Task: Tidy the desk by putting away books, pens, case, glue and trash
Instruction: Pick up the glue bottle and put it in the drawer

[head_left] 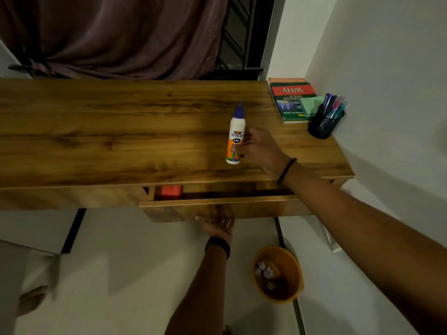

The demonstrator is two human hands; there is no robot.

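Note:
A white and orange glue bottle point(236, 134) with a blue cap stands upright on the wooden desk point(121, 131). My right hand point(260, 148) grips its lower half, thumb in front and fingers behind. My left hand point(217, 224) holds the underside of the drawer front point(225, 209), fingers curled up under the edge. The drawer is pulled out a little, and a red object point(169, 191) shows inside at its left end. A stack of books point(291, 100) lies at the desk's far right corner. Beside it a black cup point(324, 123) holds several pens.
An orange bin point(278, 274) with crumpled paper in it sits on the floor under the desk's right end. White walls close in the desk on the right. A dark curtain point(116, 37) hangs behind the desk. A green note pad point(312, 105) lies on the books.

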